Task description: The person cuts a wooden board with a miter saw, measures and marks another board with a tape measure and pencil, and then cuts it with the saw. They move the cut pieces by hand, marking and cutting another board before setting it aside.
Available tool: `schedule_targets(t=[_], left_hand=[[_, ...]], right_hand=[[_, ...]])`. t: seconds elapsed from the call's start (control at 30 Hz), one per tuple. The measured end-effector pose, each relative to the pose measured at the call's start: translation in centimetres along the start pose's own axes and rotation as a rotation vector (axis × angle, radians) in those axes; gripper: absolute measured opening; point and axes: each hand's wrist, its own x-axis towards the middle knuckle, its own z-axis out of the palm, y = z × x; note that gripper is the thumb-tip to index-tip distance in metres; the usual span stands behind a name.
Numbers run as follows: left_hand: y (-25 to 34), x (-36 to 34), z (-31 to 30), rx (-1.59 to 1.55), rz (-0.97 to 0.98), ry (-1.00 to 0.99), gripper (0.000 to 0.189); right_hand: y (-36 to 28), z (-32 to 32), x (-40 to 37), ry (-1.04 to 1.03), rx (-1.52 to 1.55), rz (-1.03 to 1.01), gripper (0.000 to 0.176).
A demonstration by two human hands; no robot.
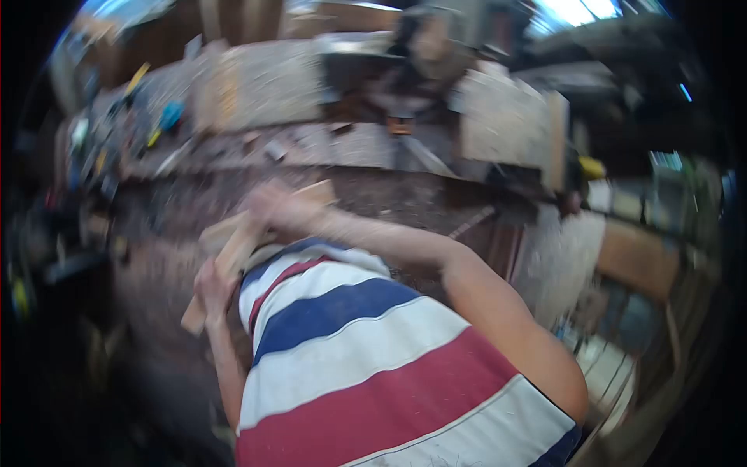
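Note:
Pale wooden pieces [237, 247] meet at an angle in front of my striped shirt; blur hides how they join. My left hand [213, 288] is wrapped round the lower strip, close to its bottom left end. Higher up, my right hand [280, 208] lies over the spot where the pieces cross, its fingers smeared by motion. One end of the crosspiece [317, 191] sticks out to the right of that hand, and another end shows to its left.
A cluttered bench [311, 148] runs across the back, with boards [268, 86] standing on it and tools at the left. Another pale panel [502, 117] stands at the right. Brown ground [156, 272] lies below, and dark objects [70, 249] fill the left side.

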Motion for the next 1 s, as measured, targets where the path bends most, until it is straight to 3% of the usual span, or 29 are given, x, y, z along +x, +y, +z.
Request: schedule_targets(t=[0.03,0.1,0.13,0.23,0.33,0.4,0.5,0.63,0.77,0.9,0.97,1.0], left_hand=[[1.9,1.3,-0.5,0.064,0.091,-0.023,0.065],[6.2,4.4,-2.3,-0.011,0.288,-0.160,0.067],[8.8,5.8,-2.2,-0.003,0.333,-0.232,0.067],[15.9,8.5,-2.3,0.049,0.522,-0.430,0.070],[20.7,10.4,-1.4,-0.003,0.853,-0.332,0.071],[22.7,11.6,-1.8,-0.110,0.849,-0.253,0.068],[22.2,13.7,-1.6,-0.325,0.708,-0.209,0.051],[16.6,15.7,0.1,-0.306,0.434,-0.237,0.040],[13.4,15.1,1.9,-0.269,0.268,-0.350,0.031],[8.8,12.8,3.2,-0.189,0.137,-0.388,0.033],[6.8,10.3,2.2,-0.196,-0.034,-0.391,0.038],[5.6,8.7,1.9,-0.225,-0.142,-0.386,0.038]], right_hand=[[-0.3,2.2,-0.8,-0.096,-0.121,-0.025,0.085],[0.0,4.0,-4.1,0.090,-0.281,-0.034,0.083],[-0.2,2.7,-4.8,-0.107,-0.184,0.141,0.067],[1.0,1.5,-12.2,0.065,-0.020,0.355,0.059],[-0.4,-1.2,-21.8,0.110,-0.068,0.662,0.050],[-1.4,-2.4,-30.5,0.230,-0.094,0.805,0.050],[-6.0,-4.2,-41.6,0.370,-0.026,1.258,0.067],[-7.8,-8.6,-49.3,0.793,-0.021,1.591,0.076],[2.9,-13.3,-55.9,1.017,-0.055,1.697,0.086],[15.7,-21.1,-61.2,0.989,-0.045,1.560,0.096],[21.9,-23.2,-62.6,1.024,-0.154,1.509,0.083],[25.9,-22.9,-63.9,0.864,-0.362,1.534,0.077]])
